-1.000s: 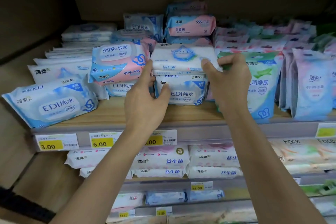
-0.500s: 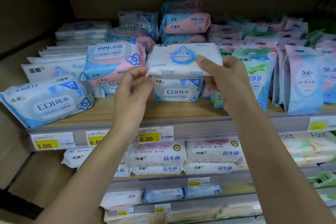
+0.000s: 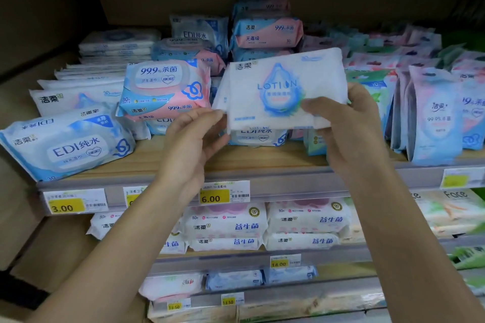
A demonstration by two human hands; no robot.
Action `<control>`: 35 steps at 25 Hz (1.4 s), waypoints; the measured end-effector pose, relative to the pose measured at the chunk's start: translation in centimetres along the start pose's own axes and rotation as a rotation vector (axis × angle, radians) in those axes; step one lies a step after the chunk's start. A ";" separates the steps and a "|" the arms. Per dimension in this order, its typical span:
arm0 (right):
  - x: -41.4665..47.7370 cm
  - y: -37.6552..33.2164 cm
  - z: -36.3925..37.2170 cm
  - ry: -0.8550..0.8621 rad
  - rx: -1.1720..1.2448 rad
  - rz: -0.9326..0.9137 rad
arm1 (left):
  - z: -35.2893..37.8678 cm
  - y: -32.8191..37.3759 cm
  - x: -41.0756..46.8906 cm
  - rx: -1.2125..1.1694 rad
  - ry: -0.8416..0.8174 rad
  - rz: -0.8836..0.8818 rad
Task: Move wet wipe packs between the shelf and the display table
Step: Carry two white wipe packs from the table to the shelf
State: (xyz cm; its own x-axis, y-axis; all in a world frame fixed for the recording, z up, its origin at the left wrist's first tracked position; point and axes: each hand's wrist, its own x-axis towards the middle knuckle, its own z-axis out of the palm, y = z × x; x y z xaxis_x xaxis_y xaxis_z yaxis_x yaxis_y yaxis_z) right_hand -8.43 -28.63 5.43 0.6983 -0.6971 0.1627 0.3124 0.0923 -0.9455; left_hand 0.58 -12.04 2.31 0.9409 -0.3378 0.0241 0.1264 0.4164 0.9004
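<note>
Holding the white LOTION pack (image 3: 283, 89) up in front of the shelf (image 3: 262, 162), both hands show in my head view. The left hand (image 3: 191, 139) pinches the pack's lower left corner with its fingertips. The right hand (image 3: 351, 128) grips the right end, thumb laid across the front and fingers curled behind. A second ago the pack lay flat on the blue EDI pack (image 3: 258, 136), with my hands at its two ends. Half a second ago it had only just lifted off. Now it is nearer to me and tilted, so its printed face shows. The EDI pack has stayed on the shelf, below and behind my hands, and the pink-and-blue pack (image 3: 165, 89) lies above the left hand.
</note>
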 end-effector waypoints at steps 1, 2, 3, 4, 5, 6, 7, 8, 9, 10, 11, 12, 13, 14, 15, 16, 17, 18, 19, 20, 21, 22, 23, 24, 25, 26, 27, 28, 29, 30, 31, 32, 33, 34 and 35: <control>-0.4 0.2 -0.5 0.016 0.009 0.000 | 0.1 0.2 0.0 -0.002 -0.027 -0.037; -0.7 0.5 -1.0 0.033 0.008 -0.002 | 0.2 0.4 0.1 0.019 -0.051 -0.064; -1.1 0.8 -1.5 0.041 0.002 -0.006 | 0.2 0.6 0.2 0.049 -0.072 -0.084; -1.5 1.1 -1.9 0.037 -0.002 -0.008 | 0.3 0.8 0.2 0.071 -0.087 -0.104; -1.9 1.6 -2.3 0.024 -0.004 -0.007 | 0.2 0.9 0.3 0.080 -0.094 -0.128; -2.3 2.1 -2.7 0.013 -0.007 -0.008 | 0.1 0.9 0.4 0.080 -0.092 -0.158; -2.6 2.6 -3.0 0.005 -0.013 -0.018 | -0.1 0.9 0.5 0.080 -0.088 -0.188; -2.9 3.0 -3.2 -0.005 -0.018 -0.032 | -0.3 0.8 0.5 0.081 -0.081 -0.218; -3.1 3.5 -3.4 -0.014 -0.018 -0.045 | -0.5 0.6 0.5 0.079 -0.079 -0.250; -3.2 3.8 -3.6 -0.018 -0.016 -0.051 | -0.7 0.5 0.5 0.075 -0.084 -0.281; -3.2 4.2 -3.7 -0.017 -0.013 -0.052 | -0.9 0.4 0.6 0.082 -0.103 -0.308; -3.1 4.4 -3.8 -0.017 -0.010 -0.051 | -1.0 0.5 0.6 0.105 -0.130 -0.333; -3.0 4.5 -3.9 -0.018 -0.008 -0.049 | -1.2 0.5 0.7 0.133 -0.160 -0.352; -2.9 4.6 -3.9 -0.019 -0.005 -0.049 | -1.4 0.7 0.6 0.159 -0.185 -0.363; -2.8 4.6 -3.9 -0.021 -0.002 -0.053 | -1.6 0.8 0.6 0.187 -0.201 -0.356; -2.8 4.7 -3.8 -0.027 0.005 -0.059 | -1.8 0.8 0.6 0.218 -0.209 -0.331; -2.8 4.7 -3.7 -0.037 0.018 -0.066 | -1.9 0.8 0.6 0.250 -0.208 -0.289; -2.9 4.8 -3.6 -0.049 0.035 -0.074 | -2.0 0.8 0.5 0.281 -0.201 -0.240; -2.9 4.9 -3.4 -0.059 0.049 -0.083 | -2.1 0.8 0.4 0.309 -0.192 -0.190; -3.0 5.0 -3.3 -0.067 0.059 -0.090 | -2.2 0.8 0.3 0.330 -0.185 -0.147; -3.0 5.0 -3.3 -0.075 0.067 -0.097 | -2.4 0.9 0.3 0.344 -0.186 -0.114; -3.0 5.1 -3.3 -0.088 0.072 -0.102 | -2.5 0.9 0.2 0.353 -0.200 -0.093; -3.0 5.1 -3.4 -0.110 0.067 -0.104 | -2.6 1.0 0.1 0.362 -0.221 -0.082; -3.0 5.2 -3.4 -0.135 0.050 -0.105 | -2.6 1.0 -0.1 0.373 -0.241 -0.068; -3.0 5.2 -3.4 -0.162 0.025 -0.107 | -2.7 0.9 -0.2 0.379 -0.249 -0.044; -3.1 5.3 -3.3 -0.181 0.004 -0.111 | -2.9 0.9 -0.4 0.372 -0.240 -0.012; -3.1 5.4 -3.3 -0.186 -0.009 -0.119 | -3.1 0.9 -0.6 0.356 -0.221 0.023; -3.2 5.4 -3.2 -0.179 -0.020 -0.134 | -3.5 1.0 -0.8 0.339 -0.195 0.060; -3.1 5.4 -3.3 -0.161 -0.033 -0.158 | -4.0 1.2 -1.0 0.327 -0.161 0.094; -3.1 5.4 -3.2 -0.142 -0.046 -0.184 | -4.8 1.5 -1.2 0.316 -0.121 0.125; -3.1 5.4 -3.2 -0.128 -0.057 -0.205 | -5.8 1.8 -1.5 0.308 -0.077 0.154; -3.1 5.5 -3.1 -0.119 -0.059 -0.216 | -6.7 2.1 -1.9 0.308 -0.040 0.187; -3.2 5.7 -3.0 -0.117 -0.047 -0.223 | -7.7 2.3 -2.4 0.311 -0.013 0.220; -3.2 6.0 -2.8 -0.121 -0.020 -0.219 | -8.6 2.3 -3.1 0.312 0.008 0.244; -3.3 6.3 -2.5 -0.128 0.012 -0.208 | -9.4 2.1 -3.8 0.307 0.026 0.254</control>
State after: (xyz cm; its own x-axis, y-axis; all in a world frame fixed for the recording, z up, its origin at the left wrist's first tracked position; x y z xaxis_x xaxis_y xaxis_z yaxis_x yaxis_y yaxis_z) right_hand -10.39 -27.52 -1.72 0.6936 -0.6066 0.3885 0.4651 -0.0347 -0.8846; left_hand 0.18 -1.94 0.04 0.9382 -0.2337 0.2552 -0.2073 0.2110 0.9553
